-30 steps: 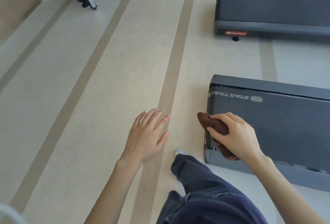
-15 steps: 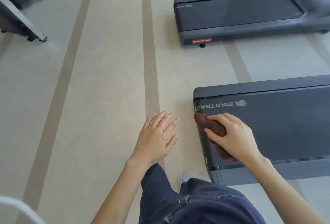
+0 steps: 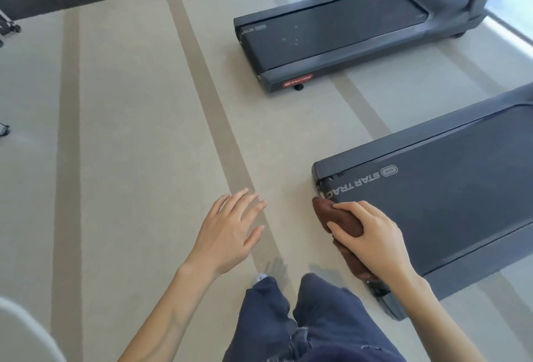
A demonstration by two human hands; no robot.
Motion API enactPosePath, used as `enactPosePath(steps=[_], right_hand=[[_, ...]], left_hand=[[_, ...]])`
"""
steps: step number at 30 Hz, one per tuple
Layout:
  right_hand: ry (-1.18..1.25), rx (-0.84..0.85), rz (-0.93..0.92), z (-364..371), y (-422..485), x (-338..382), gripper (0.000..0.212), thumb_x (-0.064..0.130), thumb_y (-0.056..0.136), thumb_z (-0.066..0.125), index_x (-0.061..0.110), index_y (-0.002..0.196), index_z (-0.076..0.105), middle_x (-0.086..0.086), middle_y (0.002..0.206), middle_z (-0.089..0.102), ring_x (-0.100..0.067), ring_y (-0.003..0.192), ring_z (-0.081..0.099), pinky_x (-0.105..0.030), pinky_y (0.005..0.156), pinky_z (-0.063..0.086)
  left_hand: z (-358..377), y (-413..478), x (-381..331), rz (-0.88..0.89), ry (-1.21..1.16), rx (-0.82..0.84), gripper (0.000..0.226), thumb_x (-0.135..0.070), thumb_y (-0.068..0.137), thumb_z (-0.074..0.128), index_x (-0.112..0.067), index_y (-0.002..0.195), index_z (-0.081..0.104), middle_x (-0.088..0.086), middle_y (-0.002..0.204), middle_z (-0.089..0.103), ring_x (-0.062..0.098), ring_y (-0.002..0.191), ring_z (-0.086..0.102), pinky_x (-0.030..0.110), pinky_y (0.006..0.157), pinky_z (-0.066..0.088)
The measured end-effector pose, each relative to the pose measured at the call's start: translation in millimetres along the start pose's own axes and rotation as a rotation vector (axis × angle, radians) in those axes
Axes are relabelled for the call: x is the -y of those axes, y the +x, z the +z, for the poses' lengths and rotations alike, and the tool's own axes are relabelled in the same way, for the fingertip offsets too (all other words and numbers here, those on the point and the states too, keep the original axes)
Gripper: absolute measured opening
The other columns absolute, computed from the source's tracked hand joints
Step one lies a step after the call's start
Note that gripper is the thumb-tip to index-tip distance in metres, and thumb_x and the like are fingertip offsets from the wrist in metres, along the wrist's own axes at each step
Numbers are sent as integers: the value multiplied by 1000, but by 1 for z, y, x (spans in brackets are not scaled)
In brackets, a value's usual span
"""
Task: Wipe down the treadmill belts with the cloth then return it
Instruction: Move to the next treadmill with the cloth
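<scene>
brown cloth (image 3: 340,223) under right hand (image 3: 372,239), on treadmill (image 3: 450,200) rear edge

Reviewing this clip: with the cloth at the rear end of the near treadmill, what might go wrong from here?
1. The brown cloth is bunched under the right hand at the near treadmill's rear edge, so it may snag in the gap by the end roller.
2. The left hand hovers over the floor unsupported; leaning farther may upset balance.
3. The far treadmill shows specks and might be skipped.
</scene>
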State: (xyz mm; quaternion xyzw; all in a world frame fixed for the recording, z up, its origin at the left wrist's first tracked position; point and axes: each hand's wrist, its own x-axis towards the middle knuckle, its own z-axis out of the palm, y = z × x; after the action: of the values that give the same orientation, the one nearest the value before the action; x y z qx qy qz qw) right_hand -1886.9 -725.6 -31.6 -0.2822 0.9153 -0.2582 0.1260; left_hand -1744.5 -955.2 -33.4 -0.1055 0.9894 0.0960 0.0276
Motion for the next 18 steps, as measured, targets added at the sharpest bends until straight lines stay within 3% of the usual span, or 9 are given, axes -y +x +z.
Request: enactPosePath(steps=[9,18], right_hand=[[35,-97,220,20,40,13,25,42,80,65,43,105,59,22,98,60,-7,90,56,-27,74,41],[65,-231,383,14,143,-2,23,37,79,68,37,101,62,15,93,61,-12,88,56,-30,72,44]], left_hand=[[-2,85,49,181,-46,46,47,-39,93,36,-20,134,50,0,137,51,19,132,40,37,108,29],[-27,224,86,375,46,97,51,-41,92,30,-19,130,54,2,134,54,21,129,45,40,106,35]])
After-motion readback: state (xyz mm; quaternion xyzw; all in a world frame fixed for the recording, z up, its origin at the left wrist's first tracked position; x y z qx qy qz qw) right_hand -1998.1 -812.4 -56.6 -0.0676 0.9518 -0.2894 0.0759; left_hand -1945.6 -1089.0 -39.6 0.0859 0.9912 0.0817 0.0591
